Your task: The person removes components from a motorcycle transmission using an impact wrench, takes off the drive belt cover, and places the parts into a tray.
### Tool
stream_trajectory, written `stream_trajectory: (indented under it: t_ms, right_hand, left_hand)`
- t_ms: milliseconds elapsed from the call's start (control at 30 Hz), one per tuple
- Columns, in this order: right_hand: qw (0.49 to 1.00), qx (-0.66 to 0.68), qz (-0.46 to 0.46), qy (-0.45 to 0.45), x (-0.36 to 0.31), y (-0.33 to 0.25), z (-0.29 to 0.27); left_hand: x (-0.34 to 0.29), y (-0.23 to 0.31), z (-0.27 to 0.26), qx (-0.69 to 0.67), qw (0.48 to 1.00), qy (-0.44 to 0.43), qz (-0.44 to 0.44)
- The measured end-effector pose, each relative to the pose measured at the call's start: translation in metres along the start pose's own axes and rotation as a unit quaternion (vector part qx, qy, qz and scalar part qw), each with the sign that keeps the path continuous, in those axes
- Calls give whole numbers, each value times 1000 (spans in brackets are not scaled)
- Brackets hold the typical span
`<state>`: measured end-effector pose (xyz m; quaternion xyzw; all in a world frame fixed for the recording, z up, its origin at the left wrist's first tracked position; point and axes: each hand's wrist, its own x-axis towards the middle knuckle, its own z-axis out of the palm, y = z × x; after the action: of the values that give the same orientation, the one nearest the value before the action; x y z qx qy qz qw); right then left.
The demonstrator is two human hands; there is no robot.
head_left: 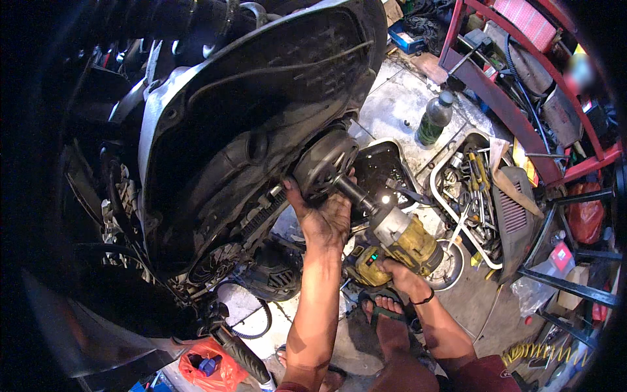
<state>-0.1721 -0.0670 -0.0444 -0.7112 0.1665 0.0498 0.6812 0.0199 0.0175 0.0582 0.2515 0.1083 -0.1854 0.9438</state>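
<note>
Both your forearms are bare. On your right wrist, just behind the right hand (403,279), you wear a band (424,301), thin, black and rounded (its one loop follows the wrist). At the near edge, to the right, a dark red sleeve (486,375) ends well behind the wrist; a sliver of the same red shows near your left arm (317,307). Your right foot (382,304) wears an open-toed sandal (390,314) with a dark strap.
</note>
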Motion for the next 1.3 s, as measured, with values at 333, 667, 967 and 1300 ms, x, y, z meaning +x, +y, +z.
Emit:
stream_trajectory:
  t_ms: [333,667,967,1300]
  right_hand:
    - [996,72,42,31,13,-20,3]
    - [994,-74,-56,56,1,-22,-5]
    - [986,-149,-33,59,10,-48,-2]
    - [918,-333,-197,84,10,-40,-17]
  left_hand:
    - [7,-10,-17,-80,993,-57,-71]
    - [14,-32,-17,-190,977,-98,-28]
    - [17,-35,-18,-187,977,-103,-6]
    - [12,-33,0,-195,972,-122,-41]
